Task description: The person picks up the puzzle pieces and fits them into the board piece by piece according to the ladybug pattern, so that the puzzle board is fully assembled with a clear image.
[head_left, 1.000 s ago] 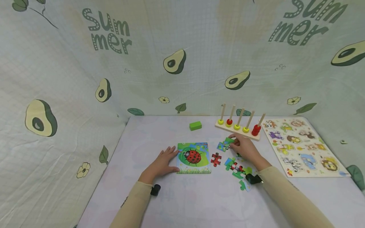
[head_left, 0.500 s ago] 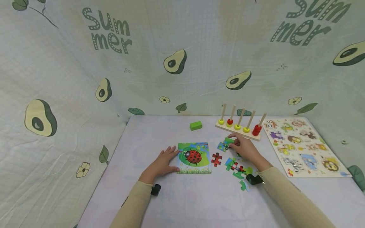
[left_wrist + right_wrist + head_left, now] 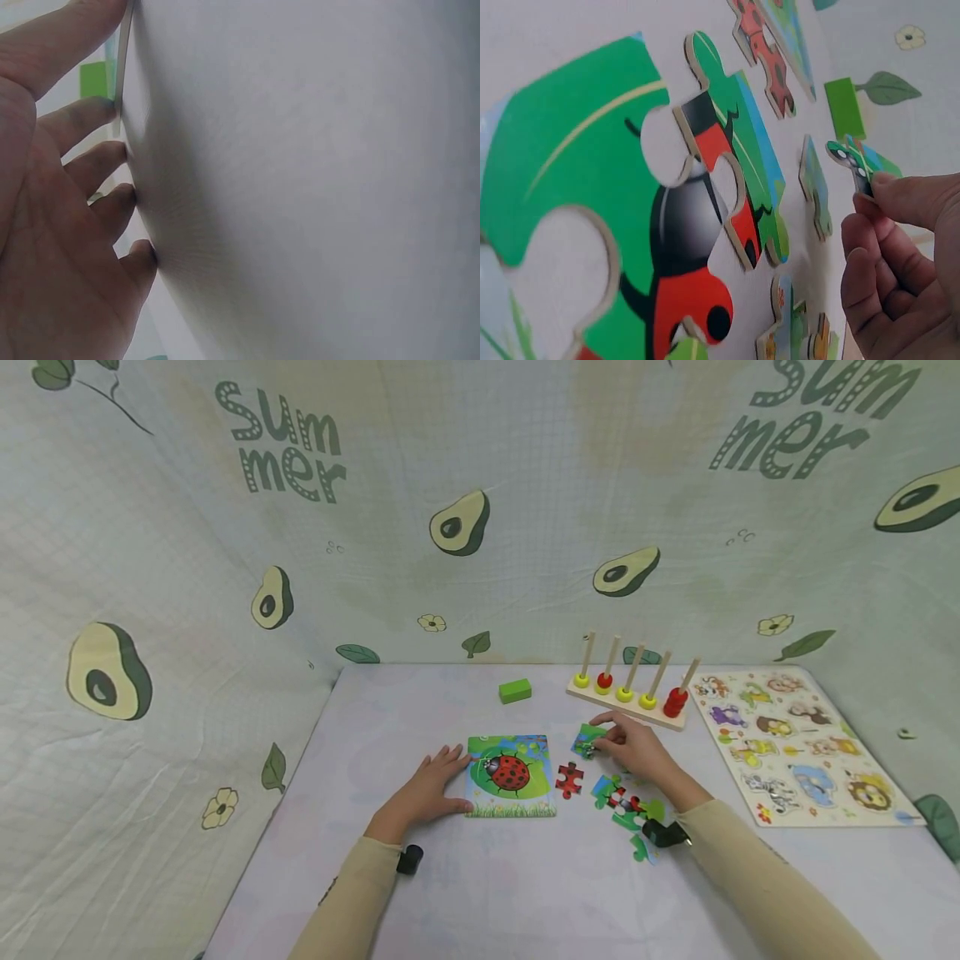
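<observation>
My left hand (image 3: 429, 787) lies with fingers spread, its thumb and fingertips at the left edge of a square ladybug picture board (image 3: 525, 793). In the left wrist view, the fingertips (image 3: 142, 262) meet the tabletop. My right hand (image 3: 639, 750) pinches a jigsaw puzzle piece (image 3: 861, 165) between thumb and fingers; it is green with a black part and white spots. Another puzzle piece (image 3: 814, 187) lies close by on the table. A red jigsaw piece (image 3: 569, 780) lies between the board and a cluster of loose jigsaw pieces (image 3: 622, 802) near my right wrist.
A green block (image 3: 514, 691) sits behind the board. At the back right stands a wooden peg stand (image 3: 592, 694) with red and yellow beads. Beyond my right hand lies an animal puzzle board (image 3: 817, 793). A printed cloth (image 3: 525, 610) hangs along the table's back edge.
My right hand has shifted slightly left with the puzzle piece, which now overlaps the lying piece in the head view. The left hand and the ladybug board have stayed put.
</observation>
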The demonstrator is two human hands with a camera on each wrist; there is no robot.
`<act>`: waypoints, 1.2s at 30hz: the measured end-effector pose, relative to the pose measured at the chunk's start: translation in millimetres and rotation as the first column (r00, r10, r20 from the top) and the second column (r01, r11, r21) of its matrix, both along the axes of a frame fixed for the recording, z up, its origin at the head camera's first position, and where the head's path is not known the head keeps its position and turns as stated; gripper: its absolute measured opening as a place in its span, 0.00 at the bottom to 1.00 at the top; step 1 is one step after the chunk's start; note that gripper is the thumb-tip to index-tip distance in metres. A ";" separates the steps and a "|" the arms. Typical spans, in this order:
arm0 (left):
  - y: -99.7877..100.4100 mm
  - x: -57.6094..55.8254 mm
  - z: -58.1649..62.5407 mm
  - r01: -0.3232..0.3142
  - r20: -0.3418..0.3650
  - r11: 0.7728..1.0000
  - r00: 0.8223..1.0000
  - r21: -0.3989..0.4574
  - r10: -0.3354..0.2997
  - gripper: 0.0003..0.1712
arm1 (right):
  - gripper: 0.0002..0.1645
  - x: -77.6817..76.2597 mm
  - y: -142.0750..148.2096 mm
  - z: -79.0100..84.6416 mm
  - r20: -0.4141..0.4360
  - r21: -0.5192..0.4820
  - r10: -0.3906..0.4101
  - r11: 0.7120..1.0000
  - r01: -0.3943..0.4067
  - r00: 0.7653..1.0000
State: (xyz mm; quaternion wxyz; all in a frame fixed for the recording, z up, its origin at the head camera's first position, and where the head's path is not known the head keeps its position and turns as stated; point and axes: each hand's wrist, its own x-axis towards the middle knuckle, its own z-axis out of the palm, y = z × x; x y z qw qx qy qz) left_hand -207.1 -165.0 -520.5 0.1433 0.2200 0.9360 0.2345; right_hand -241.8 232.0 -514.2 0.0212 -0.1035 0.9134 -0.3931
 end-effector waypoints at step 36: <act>-0.3 -0.1 -0.1 -0.010 0.019 1.000 1.000 -0.010 0.010 0.52 | 0.17 -4.0 -73.4 -3.9 0.012 -0.164 0.209 0.965 -0.204 0.978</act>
